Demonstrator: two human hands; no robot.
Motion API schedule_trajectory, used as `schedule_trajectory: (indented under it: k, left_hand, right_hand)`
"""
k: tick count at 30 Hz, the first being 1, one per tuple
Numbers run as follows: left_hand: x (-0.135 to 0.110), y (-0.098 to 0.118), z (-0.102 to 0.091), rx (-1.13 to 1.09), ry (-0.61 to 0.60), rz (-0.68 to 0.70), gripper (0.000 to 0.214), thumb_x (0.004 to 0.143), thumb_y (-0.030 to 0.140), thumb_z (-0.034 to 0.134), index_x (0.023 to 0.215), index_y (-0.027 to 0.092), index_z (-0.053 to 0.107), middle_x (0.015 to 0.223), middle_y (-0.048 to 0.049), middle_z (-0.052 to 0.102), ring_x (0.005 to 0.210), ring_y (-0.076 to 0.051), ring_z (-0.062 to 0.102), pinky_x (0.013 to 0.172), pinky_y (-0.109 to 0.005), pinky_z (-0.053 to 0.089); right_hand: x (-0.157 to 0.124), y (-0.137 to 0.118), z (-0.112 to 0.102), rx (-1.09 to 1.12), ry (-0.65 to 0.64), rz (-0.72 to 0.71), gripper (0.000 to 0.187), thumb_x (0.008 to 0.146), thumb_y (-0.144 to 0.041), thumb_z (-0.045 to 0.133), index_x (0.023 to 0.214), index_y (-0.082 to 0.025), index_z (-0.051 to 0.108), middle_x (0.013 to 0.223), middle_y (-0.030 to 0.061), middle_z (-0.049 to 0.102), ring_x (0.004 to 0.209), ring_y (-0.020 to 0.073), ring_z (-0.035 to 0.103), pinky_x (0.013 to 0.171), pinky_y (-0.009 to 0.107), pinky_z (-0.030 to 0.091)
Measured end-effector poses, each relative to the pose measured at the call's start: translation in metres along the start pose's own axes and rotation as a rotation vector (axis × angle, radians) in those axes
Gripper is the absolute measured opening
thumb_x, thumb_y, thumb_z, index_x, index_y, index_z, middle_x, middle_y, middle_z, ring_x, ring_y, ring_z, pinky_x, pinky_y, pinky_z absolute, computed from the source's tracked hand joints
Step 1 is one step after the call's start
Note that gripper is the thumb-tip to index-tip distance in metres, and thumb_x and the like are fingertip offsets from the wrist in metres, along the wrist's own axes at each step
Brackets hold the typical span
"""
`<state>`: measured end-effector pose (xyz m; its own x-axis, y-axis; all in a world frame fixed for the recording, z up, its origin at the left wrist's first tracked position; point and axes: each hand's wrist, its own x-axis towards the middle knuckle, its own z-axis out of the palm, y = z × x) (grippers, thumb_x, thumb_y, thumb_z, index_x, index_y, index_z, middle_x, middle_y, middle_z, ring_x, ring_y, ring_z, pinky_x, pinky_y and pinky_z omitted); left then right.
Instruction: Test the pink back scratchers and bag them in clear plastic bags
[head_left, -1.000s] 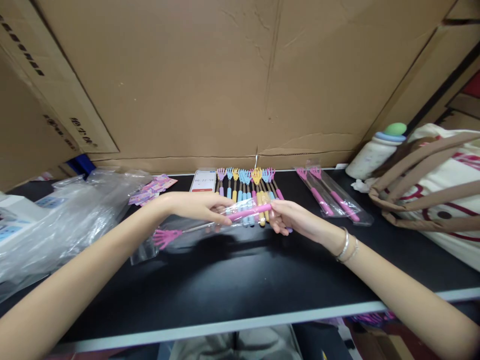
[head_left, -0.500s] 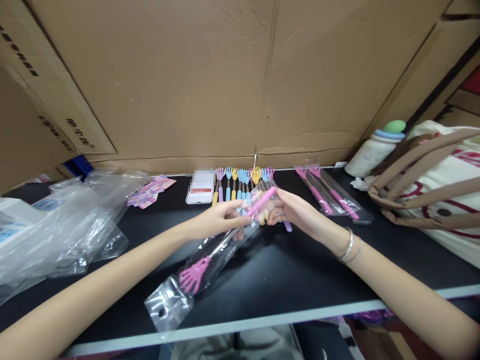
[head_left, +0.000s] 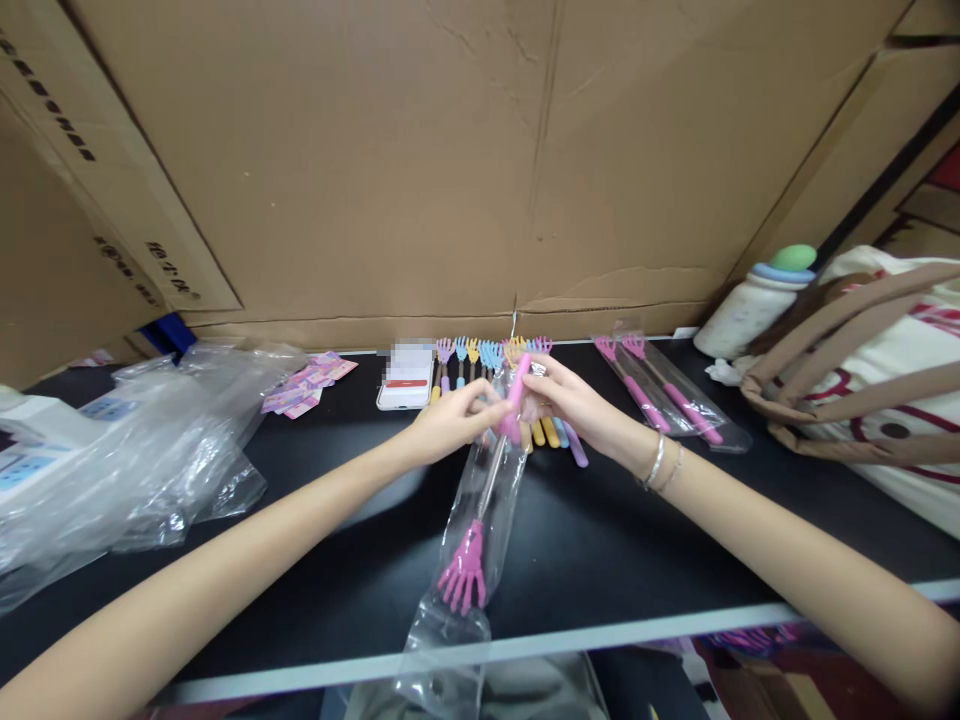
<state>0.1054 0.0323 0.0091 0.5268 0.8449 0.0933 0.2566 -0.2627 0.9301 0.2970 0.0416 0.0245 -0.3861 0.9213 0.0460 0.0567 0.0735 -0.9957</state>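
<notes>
A pink back scratcher (head_left: pixel 466 568) hangs hand-end down inside a clear plastic bag (head_left: pixel 442 640), its metal rod slanting up to a pink handle. My left hand (head_left: pixel 459 418) pinches the handle and bag from the left. My right hand (head_left: pixel 561 395) grips the upper end of the handle and the bag from the right, fingers curled. The bag's lower flap reaches over the table's front edge. Behind my hands lies a row of several loose back scratchers (head_left: pixel 472 352) in yellow, blue, purple and pink, partly hidden by my hands.
Two bagged pink back scratchers (head_left: pixel 686 405) lie to the right. Clear plastic bags (head_left: pixel 172 440) pile up at left near some purple cards (head_left: pixel 309 380). A phone (head_left: pixel 406 375) lies by the row. A bottle (head_left: pixel 750 305) and a cloth bag (head_left: pixel 885 370) stand at right.
The bagged pink back scratcher has swung from a left-leaning slant to nearly upright in view, its hand end moving right. My right hand has shifted slightly left.
</notes>
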Motion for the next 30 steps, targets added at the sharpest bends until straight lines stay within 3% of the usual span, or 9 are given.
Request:
schedule_trajectory:
  k: [6,12,19,25,30]
  left_hand:
    - [0.021,-0.012,-0.015,-0.044,0.253,0.016,0.028,0.089,0.045,0.045,0.098,0.018,0.048,0.061,0.0037,0.055,0.049,-0.009,0.053,0.036,-0.014,0.033]
    - [0.038,-0.020,-0.011,-0.069,0.358,0.041,0.022,0.091,0.033,0.045,0.105,0.016,0.051,0.055,0.0056,0.049,0.048,-0.007,0.050,0.041,-0.014,0.034]
    - [0.042,-0.019,-0.009,-0.088,0.377,0.057,0.024,0.090,0.029,0.048,0.108,0.016,0.055,0.054,0.0059,0.048,0.047,-0.007,0.048,0.046,-0.016,0.037]
    - [0.036,-0.008,-0.006,-0.105,0.381,0.021,0.021,0.089,0.024,0.050,0.107,0.016,0.054,0.058,0.0059,0.050,0.045,-0.005,0.047,0.044,-0.015,0.036]
    - [0.037,-0.012,-0.007,-0.125,0.347,-0.011,0.023,0.088,0.019,0.050,0.110,0.016,0.050,0.057,0.0072,0.048,0.049,-0.006,0.050,0.045,-0.013,0.037]
  right_hand:
    - [0.027,0.005,0.001,0.000,-0.060,-0.021,0.035,0.088,-0.027,0.051,0.122,-0.022,0.048,0.071,-0.0010,0.063,0.059,0.0122,0.062,0.056,0.025,0.054]
    - [0.041,0.022,0.007,-0.033,-0.041,-0.106,0.036,0.087,-0.031,0.052,0.122,-0.021,0.052,0.079,0.0017,0.065,0.066,0.0143,0.062,0.059,0.028,0.053]
    - [0.040,0.026,0.000,-0.060,0.038,-0.168,0.031,0.086,-0.034,0.052,0.114,-0.022,0.060,0.073,0.0010,0.063,0.069,0.0160,0.060,0.071,0.033,0.052]
    - [0.040,0.027,0.003,-0.047,0.088,-0.176,0.026,0.087,-0.030,0.048,0.108,-0.022,0.061,0.071,0.0011,0.063,0.065,0.0153,0.058,0.069,0.032,0.051]
    - [0.038,0.028,0.004,-0.031,0.103,-0.169,0.027,0.086,-0.028,0.049,0.111,-0.023,0.056,0.068,-0.0012,0.060,0.061,0.0139,0.057,0.062,0.028,0.049]
